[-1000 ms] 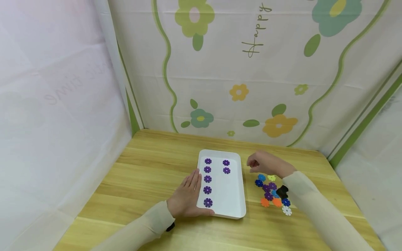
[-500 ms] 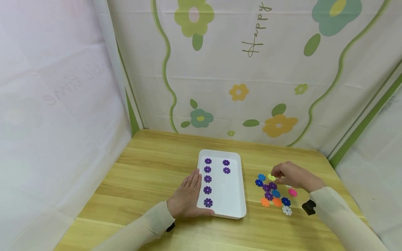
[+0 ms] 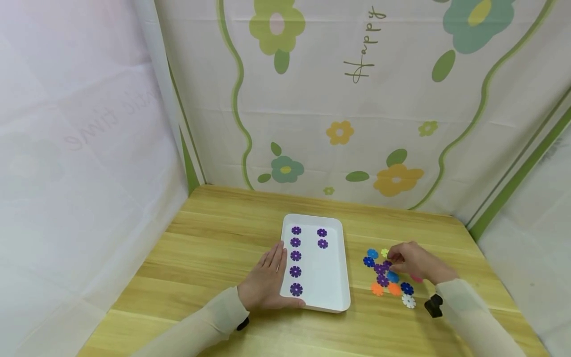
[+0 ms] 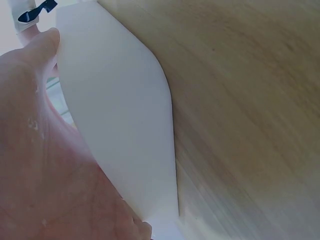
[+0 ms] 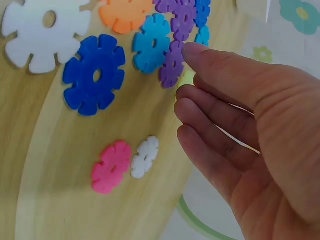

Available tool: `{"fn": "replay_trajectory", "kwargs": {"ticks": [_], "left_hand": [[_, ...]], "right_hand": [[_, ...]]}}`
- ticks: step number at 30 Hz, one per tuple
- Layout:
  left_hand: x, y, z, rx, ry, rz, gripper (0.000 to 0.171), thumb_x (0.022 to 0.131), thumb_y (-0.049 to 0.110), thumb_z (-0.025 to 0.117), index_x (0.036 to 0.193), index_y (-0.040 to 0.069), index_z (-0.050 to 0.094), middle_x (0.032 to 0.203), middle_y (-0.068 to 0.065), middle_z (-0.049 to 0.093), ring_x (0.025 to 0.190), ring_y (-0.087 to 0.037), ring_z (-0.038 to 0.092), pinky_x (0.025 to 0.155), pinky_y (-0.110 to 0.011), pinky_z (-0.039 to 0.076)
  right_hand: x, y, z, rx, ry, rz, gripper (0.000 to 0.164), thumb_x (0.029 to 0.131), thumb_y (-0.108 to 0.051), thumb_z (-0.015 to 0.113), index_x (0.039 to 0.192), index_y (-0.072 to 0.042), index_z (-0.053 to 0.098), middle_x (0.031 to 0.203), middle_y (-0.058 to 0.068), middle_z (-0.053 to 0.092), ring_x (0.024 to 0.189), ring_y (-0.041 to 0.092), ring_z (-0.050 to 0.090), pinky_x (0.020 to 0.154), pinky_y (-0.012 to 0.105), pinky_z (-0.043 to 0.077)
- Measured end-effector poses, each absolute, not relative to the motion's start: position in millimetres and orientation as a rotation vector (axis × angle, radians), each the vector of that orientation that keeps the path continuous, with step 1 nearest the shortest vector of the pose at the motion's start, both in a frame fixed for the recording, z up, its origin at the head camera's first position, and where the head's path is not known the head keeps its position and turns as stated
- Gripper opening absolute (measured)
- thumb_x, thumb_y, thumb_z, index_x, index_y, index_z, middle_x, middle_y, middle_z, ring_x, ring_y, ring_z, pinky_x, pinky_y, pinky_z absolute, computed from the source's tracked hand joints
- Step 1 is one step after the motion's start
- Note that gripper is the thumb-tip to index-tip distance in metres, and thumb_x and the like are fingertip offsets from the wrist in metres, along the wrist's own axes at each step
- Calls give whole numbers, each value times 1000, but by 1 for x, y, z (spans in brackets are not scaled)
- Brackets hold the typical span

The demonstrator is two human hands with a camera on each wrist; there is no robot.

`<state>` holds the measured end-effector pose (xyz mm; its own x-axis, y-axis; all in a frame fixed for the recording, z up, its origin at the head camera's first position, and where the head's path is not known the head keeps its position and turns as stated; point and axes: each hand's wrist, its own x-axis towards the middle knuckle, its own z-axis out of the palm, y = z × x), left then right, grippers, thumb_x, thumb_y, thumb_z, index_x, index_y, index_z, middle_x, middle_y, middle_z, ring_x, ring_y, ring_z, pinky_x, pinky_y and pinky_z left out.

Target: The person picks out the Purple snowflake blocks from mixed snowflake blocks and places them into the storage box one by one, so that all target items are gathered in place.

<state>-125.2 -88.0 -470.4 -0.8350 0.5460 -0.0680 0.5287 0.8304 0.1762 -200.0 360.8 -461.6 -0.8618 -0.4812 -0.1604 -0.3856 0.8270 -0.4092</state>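
Observation:
My left hand (image 3: pixel 266 278) lies along the near left corner of a white tray (image 3: pixel 321 282), fingers straight on its left side and thumb on the front rim. In the left wrist view the palm is against the tray's outer wall (image 4: pixel 120 110). Inside the tray, purple snowflake discs (image 3: pixel 296 271) form a left column and a shorter right one. My right hand (image 3: pixel 417 263) reaches over the loose discs, fingers loosely bent. In the right wrist view its thumb tip overlaps the edge of a purple snowflake disc (image 5: pixel 172 66), while the index fingertip is partly hidden.
Loose orange (image 3: pixel 377 289), dark blue (image 3: pixel 407 288), light blue (image 3: pixel 372 253) and white (image 3: pixel 408 301) discs lie right of the tray. A pink disc (image 5: pixel 112 166) and a small white one (image 5: pixel 145 157) lie beside the right hand. A printed cloth (image 3: pixel 312 148) closes off the back.
My right hand moved from beside the tray's right edge to the right, over the loose discs, then slightly down toward the purple ones. The left hand and tray stayed put.

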Motion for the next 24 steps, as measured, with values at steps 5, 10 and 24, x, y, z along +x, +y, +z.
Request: {"fn": "replay_trajectory", "kwargs": {"ticks": [5,10,24], "left_hand": [[-125,-88,-469,860,2902,232,133,83,91,55,164,-9,22,174,-29,16,164,-42,19,131,-52,29],[-125,-88,-470,865,2908,237,133,83,91,55,164,-9,22,174,-29,17,164,-42,20,131,-52,30],[-124,-88,-467,848,2889,244,133,83,90,57,164,-9,21,174,-29,15,164,-42,19,131,-52,29]], "right_hand": [[-201,355,-465,-663,2737,-563,14,92,-15,82,103,-8,77,95,-2,76,81,5,68,72,24,60],[-204,350,-466,-639,2753,-546,10,92,-14,83,98,-8,77,90,-2,74,77,4,64,70,24,60],[-217,351,-451,-564,2645,-617,14,101,-6,69,88,-10,74,87,0,74,73,10,61,65,24,54]]}}
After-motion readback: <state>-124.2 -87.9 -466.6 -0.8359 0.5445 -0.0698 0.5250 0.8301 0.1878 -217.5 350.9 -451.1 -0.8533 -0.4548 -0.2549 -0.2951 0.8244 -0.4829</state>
